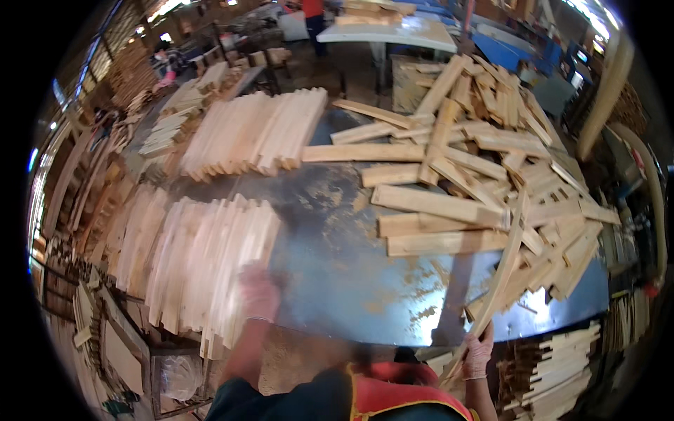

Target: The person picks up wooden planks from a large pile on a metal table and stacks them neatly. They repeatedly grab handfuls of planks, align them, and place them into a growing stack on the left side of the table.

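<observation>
My right hand (479,352) is closed around the lower end of a long, narrow wooden board (511,259). The board rises at a slant from the table's near edge, in front of a jumbled pile of wooden boards (449,203). On the left, my left hand (258,292) is at the right edge of a row of pale boards (210,252) laid side by side. Motion smears its fingers, so I cannot tell whether they grip a board. Both hands seem to wear thin, pale gloves.
The metal-topped table (319,245) carries scattered sawdust. A second row of boards (256,133) lies farther back. Stacked wood (562,368) sits below the right edge, and a metal frame (175,379) stands at lower left. Beyond are a white table (386,34) and a person (314,24).
</observation>
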